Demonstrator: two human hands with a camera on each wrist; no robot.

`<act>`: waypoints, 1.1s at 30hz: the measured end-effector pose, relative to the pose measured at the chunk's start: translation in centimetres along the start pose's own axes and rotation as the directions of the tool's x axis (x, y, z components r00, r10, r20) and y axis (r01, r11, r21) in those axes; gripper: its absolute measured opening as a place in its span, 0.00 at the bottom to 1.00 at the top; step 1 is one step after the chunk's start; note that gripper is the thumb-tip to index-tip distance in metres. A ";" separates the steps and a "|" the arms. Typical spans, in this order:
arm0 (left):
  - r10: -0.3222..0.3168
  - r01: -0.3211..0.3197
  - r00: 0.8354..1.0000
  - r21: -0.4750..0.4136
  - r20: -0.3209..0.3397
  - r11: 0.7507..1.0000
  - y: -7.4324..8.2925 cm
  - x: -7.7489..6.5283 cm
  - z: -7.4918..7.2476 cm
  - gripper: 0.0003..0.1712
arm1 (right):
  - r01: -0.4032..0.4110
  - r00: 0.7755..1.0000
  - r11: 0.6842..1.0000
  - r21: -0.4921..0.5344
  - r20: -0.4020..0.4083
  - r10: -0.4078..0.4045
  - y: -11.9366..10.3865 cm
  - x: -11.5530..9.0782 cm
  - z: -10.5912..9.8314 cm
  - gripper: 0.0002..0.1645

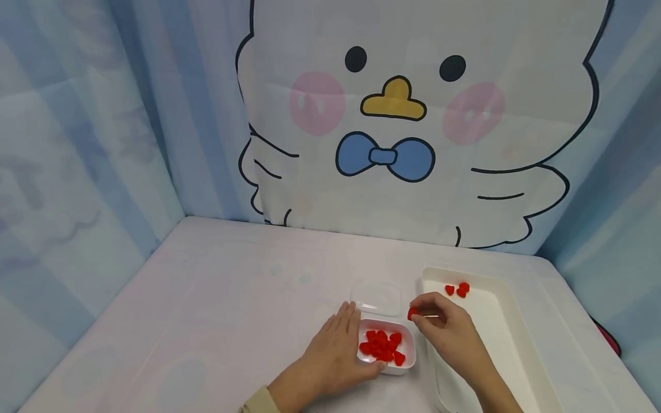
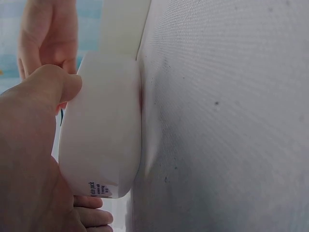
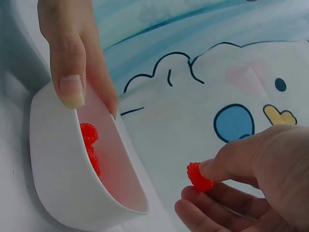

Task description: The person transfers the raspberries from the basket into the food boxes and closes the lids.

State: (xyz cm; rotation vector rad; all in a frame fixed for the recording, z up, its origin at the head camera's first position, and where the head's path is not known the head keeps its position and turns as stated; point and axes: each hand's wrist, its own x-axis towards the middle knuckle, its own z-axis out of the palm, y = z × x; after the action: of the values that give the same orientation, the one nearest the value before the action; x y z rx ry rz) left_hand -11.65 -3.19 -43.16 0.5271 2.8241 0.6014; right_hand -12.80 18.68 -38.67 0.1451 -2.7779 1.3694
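A small white box [image 1: 406, 367] on the table holds several red raspberry-shaped pieces [image 1: 381, 346]. My left hand [image 1: 330, 350] rests against its left side with straight fingers, and the thumb [image 2: 72, 87] lies on the near rim. Between thumb and fingertips, my right hand [image 1: 451, 330] pinches one red raspberry-shaped piece [image 3: 199, 177], held in the air just right of the box. In the left wrist view the box's outer wall [image 2: 104, 125] shows, while its contents are hidden.
A long white tray [image 1: 516, 327] lies to the right, partly under my right arm, with 3 red pieces [image 1: 461, 292] at its far end. Behind the box is a clear plastic lid [image 1: 378, 297]. A printed curtain [image 1: 387, 201] hangs at the table's back edge.
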 end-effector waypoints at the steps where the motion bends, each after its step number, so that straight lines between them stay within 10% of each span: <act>1: 0.003 -0.003 1.000 -0.001 -0.001 1.000 0.0 0.0 0.0 0.62 | 0.005 1.000 1.000 0.006 0.010 -0.005 0.0 0.0 0.1 0.12; 33: 0.038 -0.037 0.999 0.042 -0.026 0.998 -0.1 0.0 0.0 0.61 | 0.069 0.990 0.998 -0.006 0.124 -0.068 -0.3 -0.3 1.6 0.12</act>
State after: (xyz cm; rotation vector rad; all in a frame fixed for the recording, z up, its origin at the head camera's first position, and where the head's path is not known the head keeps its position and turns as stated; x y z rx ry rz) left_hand -11.70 -3.30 -43.20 0.5848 2.8639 0.5615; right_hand -12.47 17.27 -39.41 0.3331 -2.8485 1.3753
